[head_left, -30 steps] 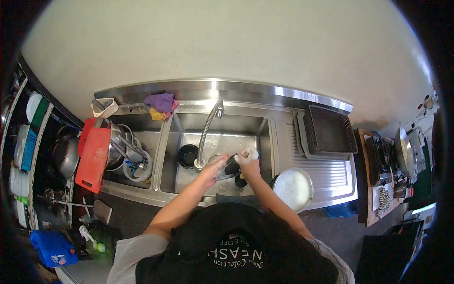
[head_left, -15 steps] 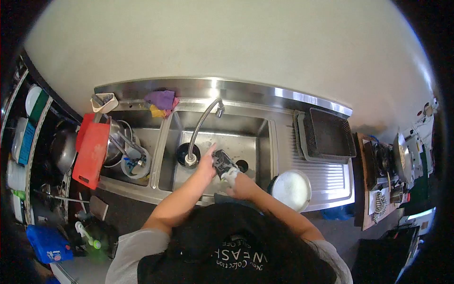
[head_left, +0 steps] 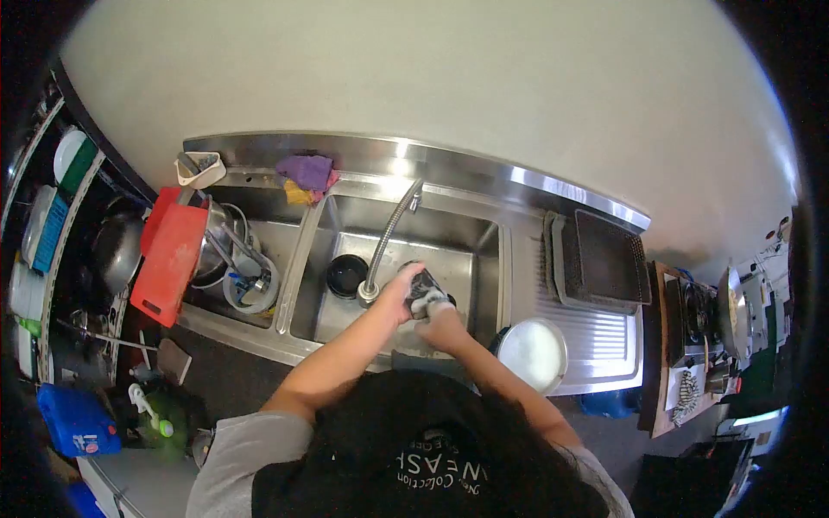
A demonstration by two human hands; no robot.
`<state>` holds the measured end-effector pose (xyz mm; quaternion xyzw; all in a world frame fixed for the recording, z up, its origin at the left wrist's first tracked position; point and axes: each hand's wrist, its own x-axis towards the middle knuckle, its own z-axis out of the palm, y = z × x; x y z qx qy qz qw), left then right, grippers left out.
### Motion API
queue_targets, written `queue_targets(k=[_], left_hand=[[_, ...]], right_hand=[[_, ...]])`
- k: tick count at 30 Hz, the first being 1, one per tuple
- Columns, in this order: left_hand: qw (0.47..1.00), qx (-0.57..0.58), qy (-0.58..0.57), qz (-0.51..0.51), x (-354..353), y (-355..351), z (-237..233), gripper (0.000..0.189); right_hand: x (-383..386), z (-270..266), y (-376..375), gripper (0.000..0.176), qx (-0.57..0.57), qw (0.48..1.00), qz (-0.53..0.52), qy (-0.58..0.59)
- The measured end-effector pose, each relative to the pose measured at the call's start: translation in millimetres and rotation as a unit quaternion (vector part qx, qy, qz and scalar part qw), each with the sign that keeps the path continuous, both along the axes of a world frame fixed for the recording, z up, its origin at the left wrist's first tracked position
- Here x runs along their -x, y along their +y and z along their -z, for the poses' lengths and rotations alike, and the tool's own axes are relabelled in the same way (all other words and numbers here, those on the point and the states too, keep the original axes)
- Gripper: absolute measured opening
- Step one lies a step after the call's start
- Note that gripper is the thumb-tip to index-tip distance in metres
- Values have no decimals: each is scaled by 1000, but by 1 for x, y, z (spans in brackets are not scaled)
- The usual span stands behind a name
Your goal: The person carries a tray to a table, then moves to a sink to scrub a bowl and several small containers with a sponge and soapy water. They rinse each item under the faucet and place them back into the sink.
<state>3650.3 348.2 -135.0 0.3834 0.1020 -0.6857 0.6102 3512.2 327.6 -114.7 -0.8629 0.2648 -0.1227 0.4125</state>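
Over the steel sink basin (head_left: 449, 250), my left hand (head_left: 399, 293) grips a small dark glass-like item (head_left: 423, 281) from the left. My right hand (head_left: 442, 321) holds a white soapy sponge (head_left: 423, 304) pressed against the item's lower side. Both hands sit just right of the curved tap (head_left: 393, 233). What exactly the dark item is stays unclear, since my hands cover much of it.
A dark round bowl (head_left: 347, 274) lies in the basin at left. The left basin holds pots and utensils (head_left: 233, 263) under a red cutting board (head_left: 171, 255). A foamy white bowl (head_left: 533, 354) and a dark rack (head_left: 604, 259) sit on the drainboard. Cloths (head_left: 306, 173) lie behind.
My hands turned the dark item and shifted slightly right; the sponge moved from its top a second ago to its lower side now. The view shifted a little.
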Motion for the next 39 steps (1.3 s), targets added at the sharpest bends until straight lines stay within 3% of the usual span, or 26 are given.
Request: queue_targets(k=[1, 2, 4, 5, 6, 7, 8, 10, 12, 14, 15, 16, 19, 20, 23, 26, 27, 28, 29, 32, 35, 36, 38, 39], left_hand=[[999, 9, -37, -5, 4, -1, 2, 27], [997, 18, -76, -10, 11, -4, 4, 26], [986, 56, -150, -42, 16, -9, 11, 26], [992, 49, -112, -23, 13, -9, 9, 27], [996, 41, -74, -4, 8, -10, 7, 28], [999, 33, -34, 13, 5, -8, 5, 29], [998, 60, 21, -13, 2, -6, 4, 31], [988, 128, 59, -65, 7, 3, -1, 30], [977, 168, 95, -88, 9, 7, -6, 27], [988, 130, 38, -80, 8, 8, -12, 28], [991, 111, 12, -78, 7, 9, -14, 28], [993, 92, -25, -67, 6, 7, -9, 27], [989, 35, -136, -37, -4, -1, 18, 22], [984, 5, -170, -59, 1, -1, 6, 22], [981, 44, -188, -29, 2, -5, -2, 24], [990, 72, -122, 17, 5, -1, -9, 25], [992, 72, -94, 42, 5, 1, -13, 26], [993, 106, -48, 24, 5, 2, -9, 30], [990, 138, -1, 6, 5, 3, 0, 33], [972, 226, 72, -10, 12, 11, 10, 42], [958, 282, 33, 33, 17, 22, 13, 65], [951, 304, 30, 50, 14, 22, 23, 70], [942, 327, 51, 55, 13, 24, 33, 85], [956, 277, 86, 50, 11, 27, 23, 83]], right_hand=[[3, 6, 1, 27, 210, 974, -56, 70], [0, 9, -4, 36, 181, 962, -93, 183], [-6, 13, -6, 32, 172, 955, -89, 226], [-9, 13, -7, 31, 167, 950, -88, 247], [-10, 17, -10, 30, 28, 991, -42, 127], [-12, 24, -15, 29, -112, 994, 5, 5], [-14, 26, -18, 28, -248, 960, 53, -117], [-19, 29, -17, 27, -417, 875, 83, -232], [-27, 26, -15, 28, -565, 745, 108, -339], [-22, 12, -10, 28, -291, 931, 78, -209], [-16, 5, -6, 28, -136, 980, 58, -131], [-8, 4, -1, 29, 46, 998, 34, -33], [7, 37, 0, 28, 247, 957, -96, 115], [5, 36, 1, 26, 263, 955, -93, 95], [2, 29, 4, 28, 218, 956, -61, 186], [-5, 35, -4, 29, 184, 978, -27, -99], [-6, 37, -6, 31, 5, 990, 8, -138], [-5, 38, -8, 34, -175, 968, 43, -173], [-4, 39, -9, 38, -349, 912, 77, -200], [-8, -1, -6, 46, -637, 686, 94, -340], [-6, -6, -6, 42, -694, 594, 177, -365], [-3, 4, -8, 39, -665, 623, 211, -355], [3, 22, -7, 29, -569, 719, 153, -370], [5, 33, -11, 25, -566, 728, 147, -358]])
